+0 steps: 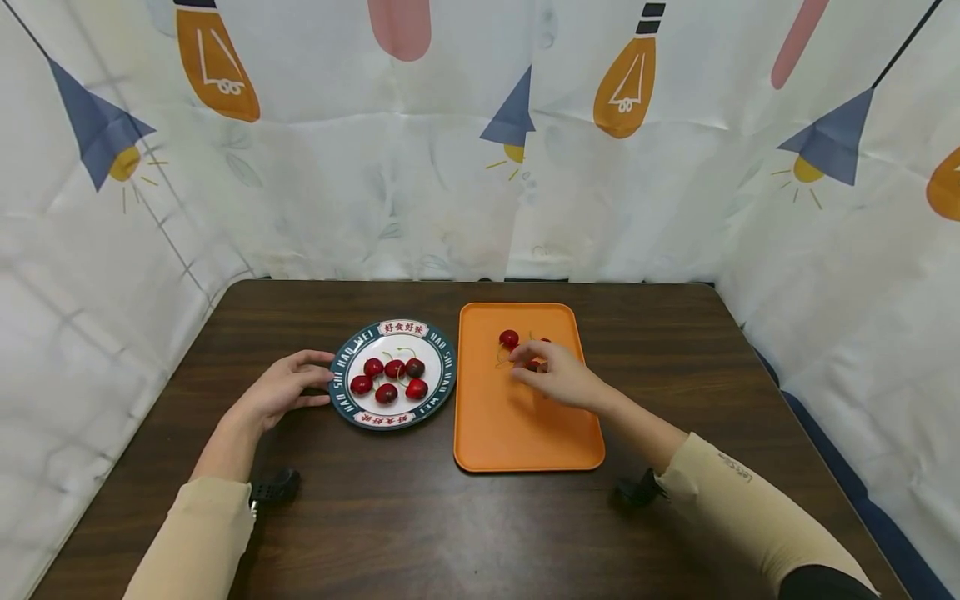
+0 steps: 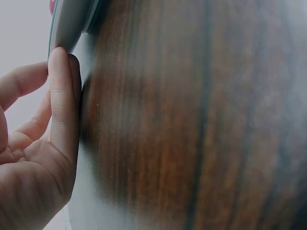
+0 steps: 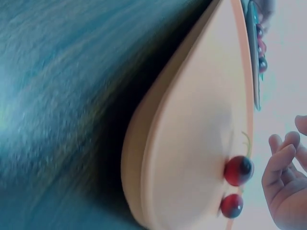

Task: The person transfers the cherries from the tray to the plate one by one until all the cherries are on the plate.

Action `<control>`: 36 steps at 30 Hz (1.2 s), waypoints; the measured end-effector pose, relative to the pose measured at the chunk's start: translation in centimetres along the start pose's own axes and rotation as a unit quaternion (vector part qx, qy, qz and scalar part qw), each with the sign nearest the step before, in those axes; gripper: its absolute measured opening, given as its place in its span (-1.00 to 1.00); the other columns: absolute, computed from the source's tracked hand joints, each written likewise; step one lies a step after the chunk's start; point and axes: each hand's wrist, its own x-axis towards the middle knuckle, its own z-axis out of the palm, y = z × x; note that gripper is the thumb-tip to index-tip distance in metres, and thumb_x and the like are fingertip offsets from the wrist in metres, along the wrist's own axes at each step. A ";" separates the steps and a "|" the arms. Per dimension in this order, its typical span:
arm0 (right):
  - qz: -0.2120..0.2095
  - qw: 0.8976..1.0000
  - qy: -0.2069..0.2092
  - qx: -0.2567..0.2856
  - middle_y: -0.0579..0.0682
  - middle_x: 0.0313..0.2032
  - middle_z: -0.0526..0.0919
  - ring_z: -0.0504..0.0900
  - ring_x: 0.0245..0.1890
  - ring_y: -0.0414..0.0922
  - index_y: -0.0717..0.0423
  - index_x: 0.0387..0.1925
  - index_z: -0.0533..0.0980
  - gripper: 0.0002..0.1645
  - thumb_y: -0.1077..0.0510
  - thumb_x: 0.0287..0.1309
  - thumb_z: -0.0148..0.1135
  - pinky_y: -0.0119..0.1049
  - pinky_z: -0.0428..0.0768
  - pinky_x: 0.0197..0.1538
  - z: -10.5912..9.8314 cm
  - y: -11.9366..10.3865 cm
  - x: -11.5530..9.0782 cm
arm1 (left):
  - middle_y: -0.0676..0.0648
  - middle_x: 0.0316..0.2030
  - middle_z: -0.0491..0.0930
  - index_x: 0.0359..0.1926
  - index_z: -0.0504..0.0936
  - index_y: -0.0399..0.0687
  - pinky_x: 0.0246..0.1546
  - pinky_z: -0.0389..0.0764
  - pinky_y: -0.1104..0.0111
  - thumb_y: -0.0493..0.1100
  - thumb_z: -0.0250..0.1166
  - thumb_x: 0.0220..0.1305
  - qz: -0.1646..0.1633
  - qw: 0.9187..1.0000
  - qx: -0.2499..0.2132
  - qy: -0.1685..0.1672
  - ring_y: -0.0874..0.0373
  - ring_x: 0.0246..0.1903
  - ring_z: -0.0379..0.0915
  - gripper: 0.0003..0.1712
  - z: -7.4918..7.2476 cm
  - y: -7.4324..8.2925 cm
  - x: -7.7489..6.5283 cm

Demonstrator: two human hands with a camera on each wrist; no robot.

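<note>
The left hand (image 1: 288, 386) rests its extended fingers against the left rim of a round plate (image 1: 340, 392) with a dark green lettered border. Several dark red cherries (image 1: 386, 393) with stems lie on the plate's white middle. In the left wrist view, the fingers (image 2: 61, 96) meet the plate's edge. Over the orange tray (image 1: 487, 433) hovers the right hand (image 1: 558, 375), thumb and fingertips apart. Beside its fingertips lies a cherry (image 1: 509, 339); others are partly hidden by the hand. Two cherries (image 3: 238, 170) show on the tray in the right wrist view, beside the bent fingers.
The plate stands just left of the tray on a dark wood-grain table (image 1: 360, 517). A white curtain (image 1: 322, 192) printed with lamps and bulbs hangs around the back and sides. Both forearms wear beige sleeves (image 1: 738, 500) with dark straps at the wrists.
</note>
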 end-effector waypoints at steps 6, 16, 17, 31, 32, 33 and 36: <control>0.022 1.000 0.016 -0.009 0.02 -0.05 0.62 0.56 -0.46 0.07 0.22 0.12 0.57 -0.65 0.11 0.42 0.27 -0.20 0.64 -0.45 -1.0 0.1 -0.3 | -0.37 0.23 0.32 0.51 0.15 -0.31 0.00 0.69 0.25 -0.10 0.20 0.54 0.000 1.000 0.005 0.001 0.06 -0.07 0.56 -0.29 0.0 0.0 0.0; 0.051 0.998 0.043 0.000 0.04 -0.11 0.61 0.51 -0.53 0.18 0.15 0.13 0.58 -0.65 0.08 0.43 0.27 -0.27 0.55 -0.52 -2.1 1.1 -0.5 | -0.36 0.22 0.33 0.51 0.14 -0.33 0.00 0.69 0.25 -0.11 0.19 0.54 0.002 1.000 0.003 -0.003 0.07 -0.07 0.55 -0.29 0.0 0.1 -0.1; 0.055 0.997 0.045 0.000 0.04 -0.11 0.61 0.51 -0.53 0.21 0.15 0.13 0.58 -0.65 0.08 0.44 0.26 -0.26 0.54 -0.53 -2.2 1.2 -0.5 | -0.36 0.22 0.33 0.51 0.13 -0.33 -0.01 0.69 0.25 -0.10 0.19 0.54 0.003 1.000 0.003 -0.004 0.07 -0.07 0.55 -0.28 0.0 0.1 -0.1; 0.078 0.994 0.072 0.002 0.07 -0.05 0.63 0.54 -0.50 0.24 0.18 0.15 0.57 -0.65 0.10 0.43 0.26 -0.24 0.54 -0.53 -3.5 2.7 -0.5 | -0.36 0.22 0.36 0.52 0.12 -0.36 -0.02 0.70 0.24 -0.13 0.15 0.56 0.002 1.000 -0.001 -0.003 0.10 -0.09 0.56 -0.30 0.1 0.1 0.0; 0.076 0.994 0.073 0.002 0.07 -0.05 0.63 0.55 -0.50 0.23 0.18 0.14 0.57 -0.65 0.10 0.43 0.27 -0.23 0.56 -0.51 -3.5 2.8 -0.4 | -0.37 0.22 0.37 0.52 0.11 -0.37 -0.02 0.70 0.24 -0.13 0.15 0.57 0.002 1.000 -0.001 -0.003 0.10 -0.09 0.56 -0.30 0.1 0.1 0.0; 0.075 0.995 0.073 0.002 0.08 -0.06 0.64 0.55 -0.50 0.22 0.18 0.14 0.57 -0.65 0.11 0.43 0.27 -0.21 0.57 -0.50 -3.6 2.9 -0.4 | -0.36 0.22 0.38 0.52 0.11 -0.36 -0.02 0.70 0.24 -0.13 0.15 0.57 0.002 1.000 0.000 -0.002 0.10 -0.09 0.56 -0.30 0.1 0.1 0.0; 0.070 0.995 0.078 -0.001 0.10 -0.06 0.65 0.56 -0.51 0.19 0.19 0.12 0.57 -0.65 0.11 0.41 0.29 -0.18 0.60 -0.47 -3.7 3.3 -0.3 | -0.36 0.21 0.38 0.52 0.11 -0.36 -0.02 0.70 0.25 -0.13 0.14 0.57 0.000 1.000 0.001 -0.001 0.10 -0.09 0.56 -0.30 0.1 0.2 0.1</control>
